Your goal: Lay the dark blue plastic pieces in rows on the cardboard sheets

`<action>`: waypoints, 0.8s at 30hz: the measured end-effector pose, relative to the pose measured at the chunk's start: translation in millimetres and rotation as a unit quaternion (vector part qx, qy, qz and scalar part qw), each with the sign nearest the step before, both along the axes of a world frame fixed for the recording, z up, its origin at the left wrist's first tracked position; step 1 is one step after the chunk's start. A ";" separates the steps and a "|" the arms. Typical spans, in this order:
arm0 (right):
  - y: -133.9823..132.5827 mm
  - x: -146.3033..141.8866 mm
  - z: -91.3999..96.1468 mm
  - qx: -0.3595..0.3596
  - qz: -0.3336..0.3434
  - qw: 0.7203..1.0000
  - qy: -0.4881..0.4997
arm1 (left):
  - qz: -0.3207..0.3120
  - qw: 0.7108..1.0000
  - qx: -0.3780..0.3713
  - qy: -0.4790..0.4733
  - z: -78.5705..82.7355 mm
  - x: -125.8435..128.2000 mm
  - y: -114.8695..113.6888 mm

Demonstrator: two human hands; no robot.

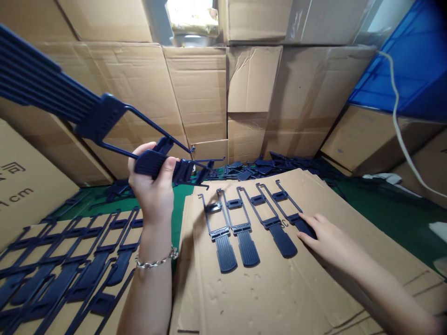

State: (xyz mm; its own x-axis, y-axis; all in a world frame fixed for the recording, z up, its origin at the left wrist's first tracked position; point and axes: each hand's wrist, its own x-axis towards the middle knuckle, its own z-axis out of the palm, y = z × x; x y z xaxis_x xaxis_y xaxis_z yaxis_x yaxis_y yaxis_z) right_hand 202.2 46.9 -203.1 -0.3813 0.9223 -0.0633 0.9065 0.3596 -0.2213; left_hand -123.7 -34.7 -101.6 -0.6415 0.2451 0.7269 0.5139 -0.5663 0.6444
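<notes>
A bundle of dark-blue frames (94, 116), nearest, slants from the closed grip of the left hand (152, 188) and could slip because its pieces splay, while the right hand (330, 238) pinches the rightmost frame (294, 217) near the far edge of the cardboard (251, 300).

Cardboard surface (265, 298), blue brackets (284, 242) (four; flat)

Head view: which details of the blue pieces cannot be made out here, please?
All in the head view:
- Raised piece: far end, cut off by left edge.
- Held bundle: count, hidden by overlap and left hand.
- Rightmost flat piece: lower end, covered by right hand.
- Back pile: count, hidden by overlap.
</notes>
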 end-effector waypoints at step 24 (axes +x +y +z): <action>-17.5 -54.3 43.8 -0.087 0.085 0.953 0.276 | -0.383 0.821 -0.074 -0.417 -22.3 29.2 33.1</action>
